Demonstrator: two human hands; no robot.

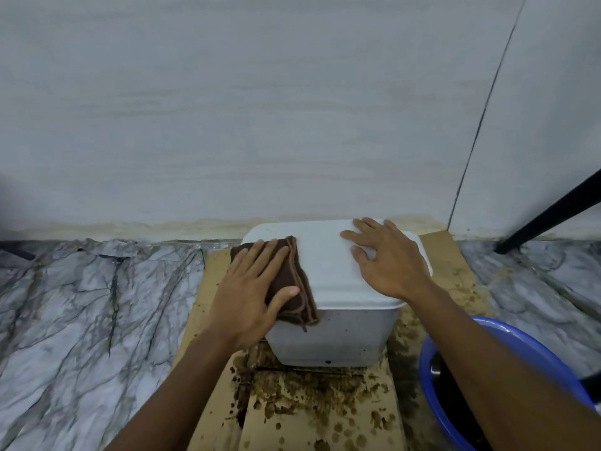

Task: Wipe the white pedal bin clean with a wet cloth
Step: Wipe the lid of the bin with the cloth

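The white plastic pedal bin (328, 336) (steadied by the spread right hand (387, 258)) could be tipped by the flat left hand (250, 294) pressing the brown cloth (294, 281).

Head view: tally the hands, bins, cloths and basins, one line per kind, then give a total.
Hands: 2, the left hand flat on the cloth, the right hand flat on the bin's lid
Bins: 1, the white pedal bin
Cloths: 1, the brown cloth
Basins: 1, the blue basin
Total: 5
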